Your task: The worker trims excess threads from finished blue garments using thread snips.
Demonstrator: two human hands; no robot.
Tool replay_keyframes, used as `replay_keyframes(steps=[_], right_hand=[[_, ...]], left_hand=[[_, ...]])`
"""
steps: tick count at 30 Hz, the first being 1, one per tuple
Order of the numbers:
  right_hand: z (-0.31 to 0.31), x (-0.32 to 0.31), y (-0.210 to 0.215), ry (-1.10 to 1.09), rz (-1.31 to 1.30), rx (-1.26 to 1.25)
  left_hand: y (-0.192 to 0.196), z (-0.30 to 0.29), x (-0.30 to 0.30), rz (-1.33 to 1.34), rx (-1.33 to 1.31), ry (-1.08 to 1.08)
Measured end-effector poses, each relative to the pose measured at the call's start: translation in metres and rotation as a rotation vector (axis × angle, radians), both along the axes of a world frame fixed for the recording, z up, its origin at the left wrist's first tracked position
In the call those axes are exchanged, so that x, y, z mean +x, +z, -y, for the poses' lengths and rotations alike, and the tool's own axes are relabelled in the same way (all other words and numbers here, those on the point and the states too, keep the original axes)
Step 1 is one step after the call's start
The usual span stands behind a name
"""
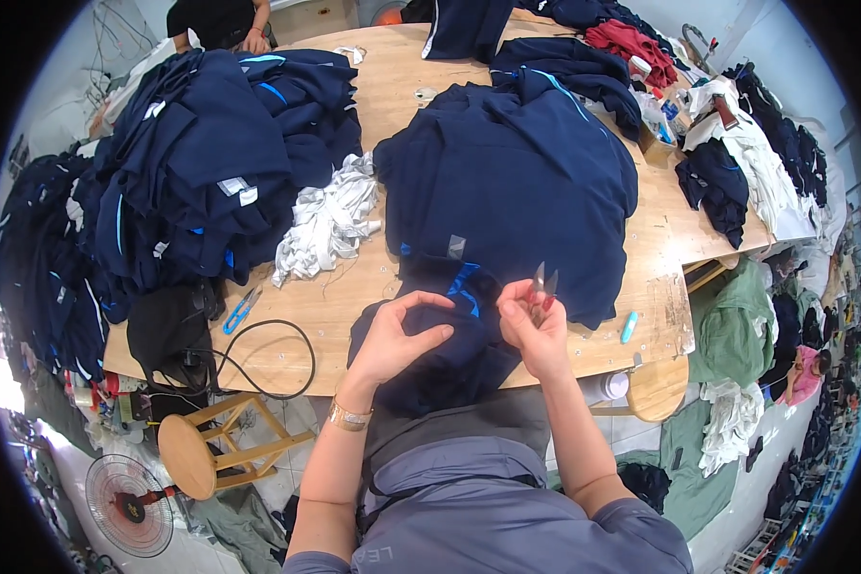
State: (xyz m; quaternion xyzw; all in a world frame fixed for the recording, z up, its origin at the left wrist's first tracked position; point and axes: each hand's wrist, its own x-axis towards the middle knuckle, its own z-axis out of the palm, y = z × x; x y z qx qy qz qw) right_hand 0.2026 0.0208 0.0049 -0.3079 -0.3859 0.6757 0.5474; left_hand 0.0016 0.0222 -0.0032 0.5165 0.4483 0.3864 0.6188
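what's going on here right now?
A person at a wooden table has red-handled scissors in the right hand, blades pointing up and clear of the cloth. The left hand is over a navy garment at the table's near edge, thumb and fingers apart; whether it touches the cloth is hard to tell. A big navy pile lies just beyond, with white strips to its left. Blue snips lie unused on the left.

navy garment, bright-blue trim; red-handled scissors; white cloth strips; tan table
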Motion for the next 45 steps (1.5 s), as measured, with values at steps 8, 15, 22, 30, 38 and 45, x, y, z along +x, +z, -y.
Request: replay_keyframes(steps=[8, 15, 22, 30, 38, 45], right_hand=[[0.004, -0.010, -0.018, -0.163, 0.946, 0.574], [-0.004, -0.004, -0.006, 0.049, -0.041, -0.048], [-0.002, -0.015, -0.022, -0.180, 0.976, 0.743], [-0.007, -0.013, -0.004, 0.078, 0.100, -0.126], [-0.008, -0.026, 0.017, 0.061, 0.399, -0.031], [-0.005, -0.034, 0.025, 0.044, 0.526, 0.192]], left_hand=[[-0.006, -0.001, 0.000, -0.018, 0.041, 0.036], [-0.008, 0.001, -0.004, -0.002, 0.056, 0.055], [-0.009, 0.000, -0.002, 0.001, 0.044, 0.059], [0.000, -0.001, -0.005, 0.048, 0.095, 0.016], [0.018, 0.003, -0.002, -0.343, 0.369, -0.002], [0.029, 0.003, 0.008, -0.529, 0.664, 0.119]])
